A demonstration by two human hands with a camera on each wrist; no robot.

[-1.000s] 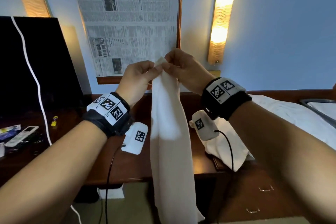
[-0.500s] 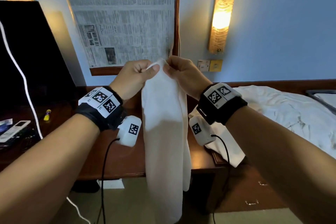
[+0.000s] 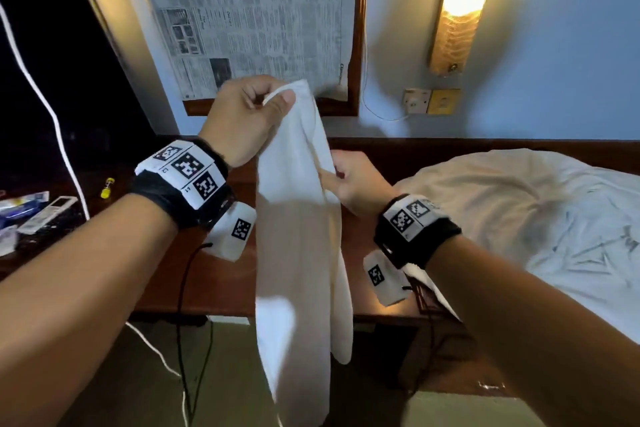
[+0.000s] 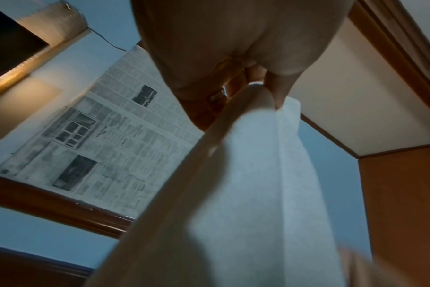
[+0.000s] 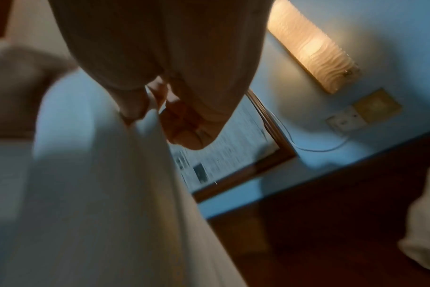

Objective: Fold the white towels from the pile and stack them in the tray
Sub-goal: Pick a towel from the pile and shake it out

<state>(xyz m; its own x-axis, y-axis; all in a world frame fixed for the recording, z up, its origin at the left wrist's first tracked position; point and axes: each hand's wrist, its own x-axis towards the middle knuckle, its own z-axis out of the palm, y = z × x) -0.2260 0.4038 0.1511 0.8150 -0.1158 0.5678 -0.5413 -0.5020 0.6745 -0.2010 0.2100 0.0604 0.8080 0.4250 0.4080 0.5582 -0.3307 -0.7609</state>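
White towel [image 3: 298, 218] hangs pinched by left hand [image 3: 242, 118], right hand [image 3: 353, 180]; newspaper [image 3: 249, 10] print unreadable.

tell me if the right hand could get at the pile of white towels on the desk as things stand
Probably not yet: the right hand is pinching the hanging towel. The pile lies close beside that wrist, nothing between.

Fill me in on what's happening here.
A person is partway through folding a white towel, held up in the air so it hangs long over the wooden desk. The left hand pinches its top corner high up, while the right hand pinches the towel's edge lower down. More white towels lie in a pile to the right. No tray is visible in these views.
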